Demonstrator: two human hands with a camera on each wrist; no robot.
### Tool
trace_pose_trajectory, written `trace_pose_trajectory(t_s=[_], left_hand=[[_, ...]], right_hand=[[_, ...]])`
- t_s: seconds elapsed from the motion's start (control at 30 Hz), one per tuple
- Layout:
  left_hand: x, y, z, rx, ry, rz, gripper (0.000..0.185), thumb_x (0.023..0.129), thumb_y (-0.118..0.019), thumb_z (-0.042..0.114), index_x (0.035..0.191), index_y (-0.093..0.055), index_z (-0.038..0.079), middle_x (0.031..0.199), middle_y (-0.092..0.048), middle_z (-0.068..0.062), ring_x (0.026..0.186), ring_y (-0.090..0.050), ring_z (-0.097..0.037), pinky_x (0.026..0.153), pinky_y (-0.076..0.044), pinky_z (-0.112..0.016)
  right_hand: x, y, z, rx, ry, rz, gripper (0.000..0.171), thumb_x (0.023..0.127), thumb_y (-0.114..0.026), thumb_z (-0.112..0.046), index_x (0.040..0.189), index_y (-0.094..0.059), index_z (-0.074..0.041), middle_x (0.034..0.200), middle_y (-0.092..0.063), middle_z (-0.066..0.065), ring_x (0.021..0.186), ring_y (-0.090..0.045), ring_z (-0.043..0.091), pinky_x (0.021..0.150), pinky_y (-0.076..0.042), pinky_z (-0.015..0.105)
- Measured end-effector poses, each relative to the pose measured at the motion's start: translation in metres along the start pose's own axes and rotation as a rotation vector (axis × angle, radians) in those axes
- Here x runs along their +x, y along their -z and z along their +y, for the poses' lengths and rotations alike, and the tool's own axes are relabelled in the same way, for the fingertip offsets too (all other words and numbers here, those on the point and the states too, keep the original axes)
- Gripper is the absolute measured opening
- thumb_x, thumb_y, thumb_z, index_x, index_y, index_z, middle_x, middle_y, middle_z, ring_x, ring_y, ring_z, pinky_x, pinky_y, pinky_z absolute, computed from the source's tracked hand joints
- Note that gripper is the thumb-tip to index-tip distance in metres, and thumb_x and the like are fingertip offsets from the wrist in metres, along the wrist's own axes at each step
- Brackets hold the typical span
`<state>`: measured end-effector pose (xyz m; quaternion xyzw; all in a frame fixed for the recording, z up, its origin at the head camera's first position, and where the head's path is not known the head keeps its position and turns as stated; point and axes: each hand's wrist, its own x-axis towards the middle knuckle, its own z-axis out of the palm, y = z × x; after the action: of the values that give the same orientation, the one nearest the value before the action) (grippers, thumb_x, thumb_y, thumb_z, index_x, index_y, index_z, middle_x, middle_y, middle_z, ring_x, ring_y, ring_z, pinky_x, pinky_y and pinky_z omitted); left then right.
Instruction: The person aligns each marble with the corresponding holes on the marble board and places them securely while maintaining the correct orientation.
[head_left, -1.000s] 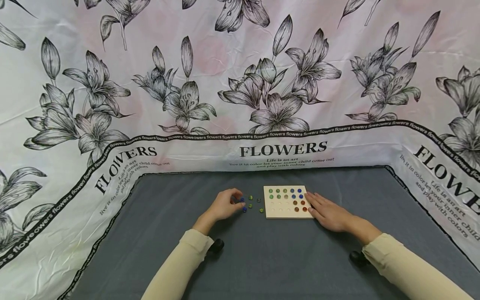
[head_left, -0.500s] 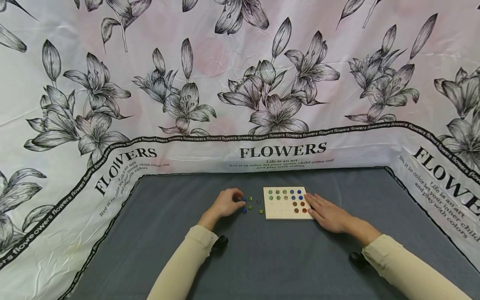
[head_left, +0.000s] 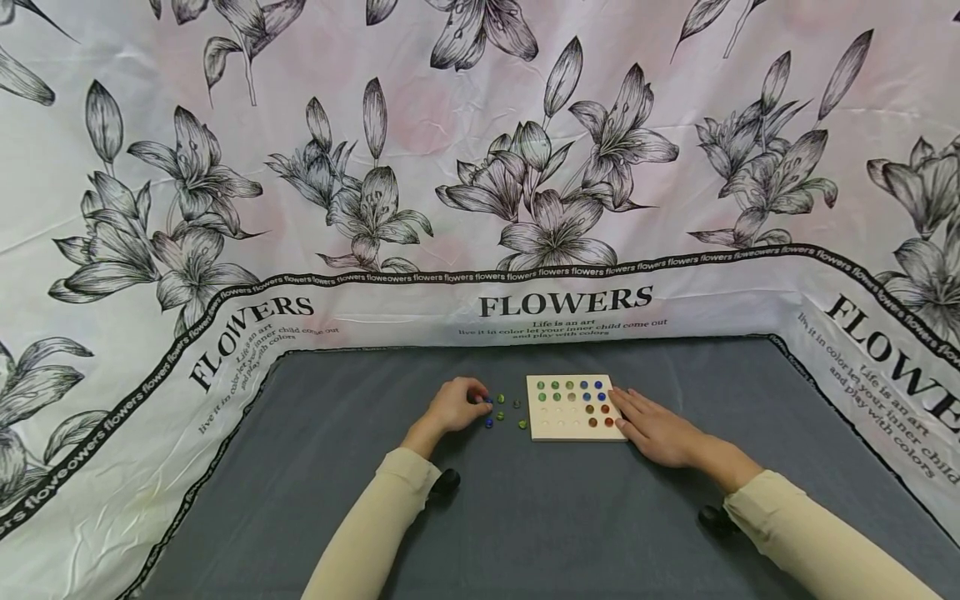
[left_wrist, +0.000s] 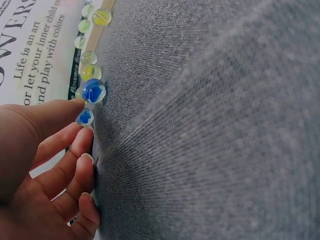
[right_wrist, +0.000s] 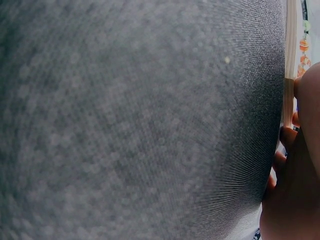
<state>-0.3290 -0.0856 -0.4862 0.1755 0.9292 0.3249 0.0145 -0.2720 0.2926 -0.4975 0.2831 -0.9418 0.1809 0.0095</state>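
Blue marble (left_wrist: 93,91) on grey cloth (head_left: 570,517), just left of board (head_left: 574,430), w/ other loose marbles (head_left: 501,398) nearby. L hand (head_left: 452,406) fingers curled; thumb and index tips at the marble, apparently pinching it. Hardly any diff vs 0.5 s ago: L hand same spot, a bit more closed on marble. R hand (head_left: 656,427) flat, fingers straight and together, against board's right edge, unmoved. Board rows partly filled.
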Motion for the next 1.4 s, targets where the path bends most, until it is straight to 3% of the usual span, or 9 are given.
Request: trace_pose_trajectory(t_s=[0.33, 0.77, 1.07, 1.4], left_hand=[[-0.002, 0.0, 0.008, 0.005, 0.076, 0.015, 0.014, 0.093, -0.076, 0.022, 0.105, -0.075, 0.013, 0.088, -0.068, 0.005, 0.08, -0.059, -0.013, 0.073, -0.045, -0.037], [-0.003, 0.0, 0.008, -0.005, 0.093, 0.03, 0.011, 0.091, -0.079, 0.021, 0.097, -0.074, 0.013, 0.084, -0.069, 0.005, 0.077, -0.059, -0.013, 0.073, -0.045, -0.038], [-0.006, 0.003, 0.004, -0.023, 0.075, 0.024, 0.011, 0.092, -0.079, 0.022, 0.097, -0.074, 0.014, 0.088, -0.071, 0.004, 0.085, -0.063, -0.017, 0.082, -0.047, -0.05], [-0.012, 0.01, 0.001, -0.071, 0.017, 0.039, 0.012, 0.093, -0.078, 0.02, 0.101, -0.074, 0.011, 0.089, -0.071, 0.002, 0.083, -0.063, -0.015, 0.075, -0.047, -0.041]], right_hand=[[0.0, 0.001, -0.002, 0.005, -0.019, -0.012, 0.057, 0.111, -0.044, -0.029, 0.157, -0.033, 0.002, 0.161, -0.031, 0.028, 0.145, -0.027, 0.055, 0.113, -0.027, 0.067], [0.001, 0.0, -0.002, -0.02, -0.042, -0.031, 0.058, 0.112, -0.041, -0.032, 0.158, -0.032, 0.002, 0.162, -0.03, 0.027, 0.147, -0.026, 0.053, 0.114, -0.025, 0.065], [0.002, 0.004, -0.007, -0.024, -0.057, -0.05, 0.057, 0.112, -0.042, -0.031, 0.158, -0.032, 0.002, 0.163, -0.029, 0.026, 0.149, -0.025, 0.051, 0.116, -0.025, 0.064], [0.002, 0.005, -0.006, -0.015, -0.057, -0.05, 0.058, 0.112, -0.041, -0.031, 0.158, -0.032, 0.002, 0.163, -0.028, 0.025, 0.149, -0.024, 0.051, 0.117, -0.024, 0.064]])
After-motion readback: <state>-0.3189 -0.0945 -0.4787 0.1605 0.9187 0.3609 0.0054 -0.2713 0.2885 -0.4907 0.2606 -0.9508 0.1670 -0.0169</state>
